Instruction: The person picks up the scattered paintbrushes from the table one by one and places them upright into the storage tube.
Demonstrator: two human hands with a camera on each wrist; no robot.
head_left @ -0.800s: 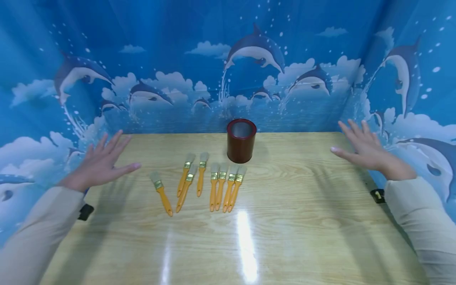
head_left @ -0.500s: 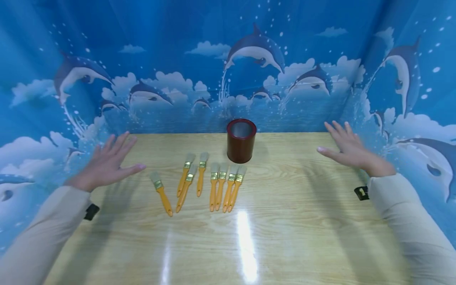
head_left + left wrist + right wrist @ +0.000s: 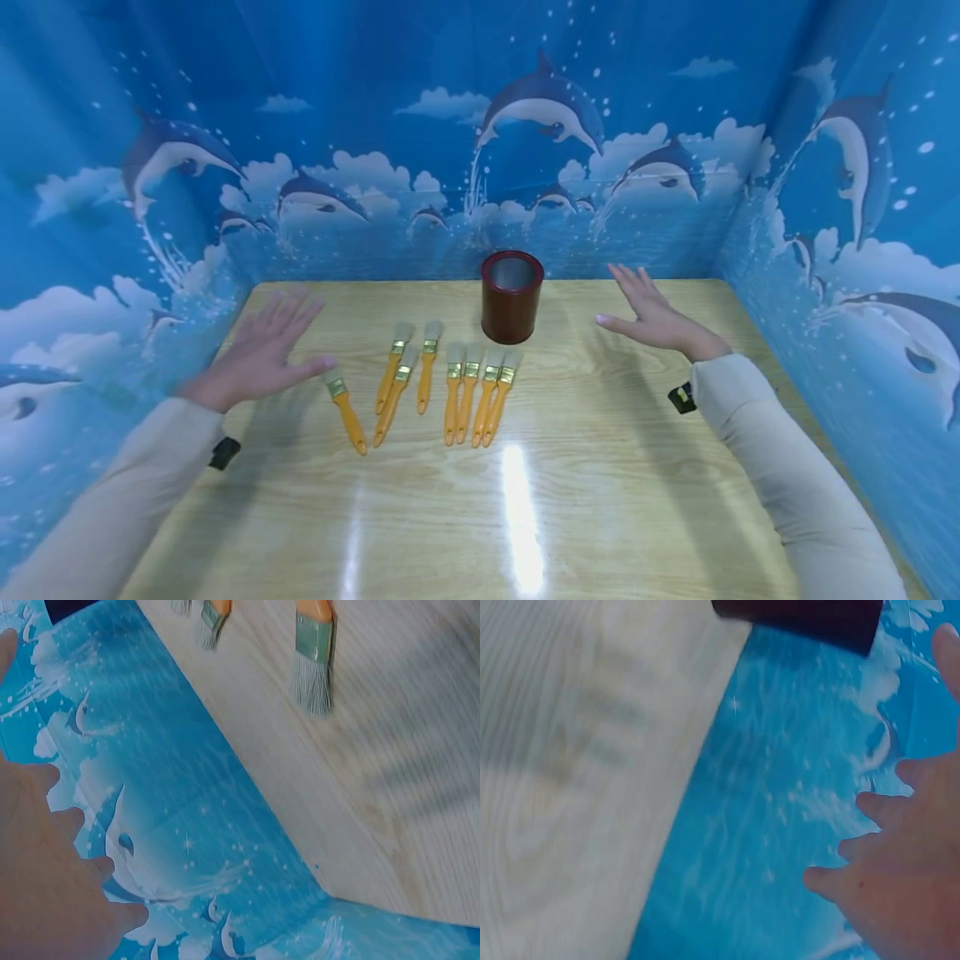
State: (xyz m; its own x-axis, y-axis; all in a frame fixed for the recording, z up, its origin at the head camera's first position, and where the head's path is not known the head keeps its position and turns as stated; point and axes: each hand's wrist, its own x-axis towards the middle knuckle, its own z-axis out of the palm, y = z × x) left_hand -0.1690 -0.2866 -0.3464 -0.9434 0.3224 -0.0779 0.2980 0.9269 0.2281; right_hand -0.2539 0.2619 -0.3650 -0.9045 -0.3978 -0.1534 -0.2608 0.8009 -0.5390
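Observation:
My left hand [image 3: 258, 354] hovers over the left of the table, fingers spread, its thumb overlapping the bristle end of the leftmost paintbrush [image 3: 348, 417] in the head view. To the right, my right hand [image 3: 656, 321] hangs in the air with fingers extended, nearest to a dark red can [image 3: 511, 304]. That can stands upright at the back, its mouth facing up. Several orange-handled paintbrushes [image 3: 467, 396] lie between the hands, bristles pointing away from me. One brush [image 3: 312, 671] shows in the left wrist view; the can's dark lower part [image 3: 810, 619] shows in the right wrist view. Neither hand holds anything.
A light wooden table [image 3: 600, 500] spreads under everything. Blue dolphin-print curtain [image 3: 360, 242] encloses its back and sides. A black wrist device [image 3: 682, 398] hangs under the right sleeve, with another device [image 3: 224, 453] under the left.
My right hand has moved well to the left, toward the can. My left hand has shifted right, toward the leftmost brush. The brushes and can stay in place.

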